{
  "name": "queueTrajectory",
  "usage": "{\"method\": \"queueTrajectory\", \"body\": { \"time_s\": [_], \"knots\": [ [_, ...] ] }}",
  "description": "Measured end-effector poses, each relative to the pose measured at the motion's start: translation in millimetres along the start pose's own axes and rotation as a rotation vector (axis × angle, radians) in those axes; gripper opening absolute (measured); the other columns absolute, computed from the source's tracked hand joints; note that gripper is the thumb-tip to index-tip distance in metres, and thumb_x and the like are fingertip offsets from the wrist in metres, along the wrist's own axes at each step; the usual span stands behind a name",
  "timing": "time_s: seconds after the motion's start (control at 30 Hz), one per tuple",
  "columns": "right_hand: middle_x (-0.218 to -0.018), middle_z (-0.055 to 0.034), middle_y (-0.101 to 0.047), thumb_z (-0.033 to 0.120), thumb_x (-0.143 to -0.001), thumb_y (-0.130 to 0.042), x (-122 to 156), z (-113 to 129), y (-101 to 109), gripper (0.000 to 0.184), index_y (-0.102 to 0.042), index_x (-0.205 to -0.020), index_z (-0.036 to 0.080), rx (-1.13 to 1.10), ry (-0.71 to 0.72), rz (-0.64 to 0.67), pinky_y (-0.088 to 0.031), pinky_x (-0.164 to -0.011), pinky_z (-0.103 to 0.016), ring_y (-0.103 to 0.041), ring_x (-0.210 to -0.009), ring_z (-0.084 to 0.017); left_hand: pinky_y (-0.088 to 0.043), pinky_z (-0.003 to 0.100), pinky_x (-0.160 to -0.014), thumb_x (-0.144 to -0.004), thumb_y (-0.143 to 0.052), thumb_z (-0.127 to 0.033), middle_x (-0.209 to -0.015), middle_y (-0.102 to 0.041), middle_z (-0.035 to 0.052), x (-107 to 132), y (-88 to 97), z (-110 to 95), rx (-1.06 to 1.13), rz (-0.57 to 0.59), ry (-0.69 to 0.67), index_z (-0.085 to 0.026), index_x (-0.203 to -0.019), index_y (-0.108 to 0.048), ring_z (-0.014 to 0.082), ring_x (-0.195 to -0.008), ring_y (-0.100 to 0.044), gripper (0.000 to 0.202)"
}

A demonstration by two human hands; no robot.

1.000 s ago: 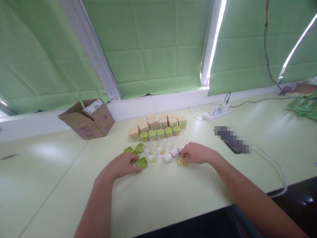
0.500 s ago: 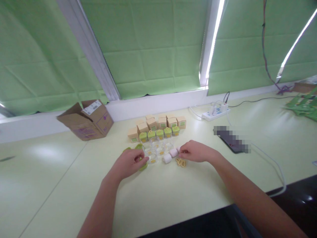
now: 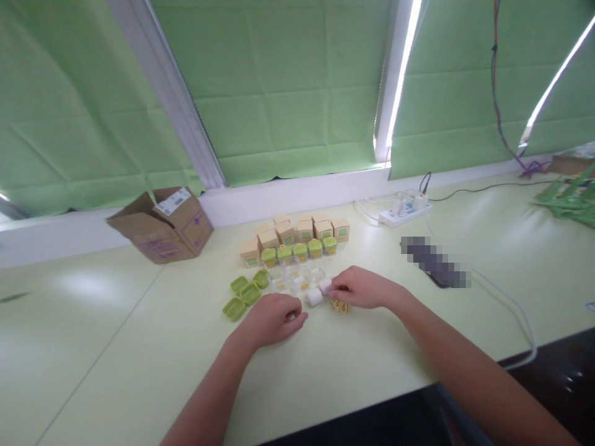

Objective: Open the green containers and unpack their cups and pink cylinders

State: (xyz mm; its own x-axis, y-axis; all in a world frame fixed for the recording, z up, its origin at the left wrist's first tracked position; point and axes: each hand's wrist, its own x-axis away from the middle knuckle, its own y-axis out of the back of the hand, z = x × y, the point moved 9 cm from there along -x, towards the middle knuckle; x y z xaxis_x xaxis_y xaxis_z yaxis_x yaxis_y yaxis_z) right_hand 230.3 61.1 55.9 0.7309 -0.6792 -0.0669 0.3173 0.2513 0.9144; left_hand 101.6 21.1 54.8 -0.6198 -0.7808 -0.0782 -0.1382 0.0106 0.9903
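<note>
The roll (image 3: 325,285) lies on the table beside the jars (image 3: 297,280), and the right hand (image 3: 363,288) pinches its end, fingers nearly closed. The left hand (image 3: 274,317) is curled; whether it holds anything, I cannot tell. A light pinch looks wisest, since the rings (image 3: 340,306) lie right beneath.

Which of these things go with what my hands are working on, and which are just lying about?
In use, by the left hand and right hand: clear jars, green lids, white rolls, yellow rings, lidded jars, small boxes.
Lying about: cardboard box, power strip, phone, cable.
</note>
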Motion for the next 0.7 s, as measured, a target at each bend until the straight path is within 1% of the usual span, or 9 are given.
{"method": "queueTrajectory", "body": {
  "time_s": [0.2, 0.3, 0.43, 0.53, 0.7],
  "knots": [
    [-0.062, -0.0016, -0.059, 0.038, -0.090, -0.044, 0.4, -2.0, 1.6, 0.037, -0.061, -0.067, 0.015, -0.022, -0.004, -0.018, -0.027, -0.055, -0.023, -0.045, -0.056, -0.010, -0.025, 0.025, -0.056, -0.088, -0.045, -0.033, -0.061, -0.055, -0.0001, -0.1, -3.9, -2.6, -0.012, 0.028, -0.011, -0.018, -0.064, -0.051, 0.0122, -0.059, -0.047, 0.029],
    [-0.060, -0.0007, -0.057, 0.038, -0.090, -0.044, 0.3, -3.9, 5.3, 0.037, -0.061, -0.065, 0.015, -0.011, -0.017, -0.049, -0.027, -0.055, -0.023, -0.045, -0.055, -0.010, -0.026, 0.026, -0.056, -0.089, -0.044, -0.035, -0.062, -0.056, 0.0006, -0.3, -5.0, -4.2, -0.014, 0.035, -0.013, -0.018, -0.065, -0.052, 0.0130, -0.060, -0.048, 0.030],
    [-0.062, -0.0004, -0.059, 0.034, -0.089, -0.046, 1.1, -8.5, 13.8, 0.032, -0.063, -0.069, 0.016, -0.009, -0.068, -0.097, -0.028, -0.056, -0.023, -0.047, -0.058, -0.011, -0.026, 0.027, -0.056, -0.089, -0.044, -0.037, -0.063, -0.056, 0.0013, -0.2, -4.6, -6.0, -0.006, 0.042, -0.012, -0.018, -0.065, -0.053, 0.0137, -0.060, -0.047, 0.032],
    [-0.065, -0.0007, -0.059, 0.033, -0.088, -0.047, 1.5, -11.6, 21.4, 0.029, -0.064, -0.072, 0.016, -0.007, -0.100, -0.158, -0.030, -0.057, -0.023, -0.047, -0.060, -0.011, -0.026, 0.027, -0.057, -0.090, -0.043, -0.037, -0.064, -0.057, 0.0019, 0.3, -4.9, -7.2, -0.005, 0.049, -0.014, -0.018, -0.065, -0.053, 0.0142, -0.060, -0.048, 0.033],
    [-0.074, -0.0022, -0.061, 0.032, -0.088, -0.048, 0.1, -19.3, 31.4, 0.024, -0.065, -0.083, 0.017, -0.020, -0.109, -0.312, -0.035, -0.063, -0.023, -0.051, -0.068, -0.013, -0.027, 0.026, -0.057, -0.089, -0.044, -0.037, -0.064, -0.057, 0.0016, 1.2, -5.5, -6.8, -0.011, 0.051, -0.008, -0.018, -0.066, -0.053, 0.0143, -0.062, -0.048, 0.031]
  ]
}}
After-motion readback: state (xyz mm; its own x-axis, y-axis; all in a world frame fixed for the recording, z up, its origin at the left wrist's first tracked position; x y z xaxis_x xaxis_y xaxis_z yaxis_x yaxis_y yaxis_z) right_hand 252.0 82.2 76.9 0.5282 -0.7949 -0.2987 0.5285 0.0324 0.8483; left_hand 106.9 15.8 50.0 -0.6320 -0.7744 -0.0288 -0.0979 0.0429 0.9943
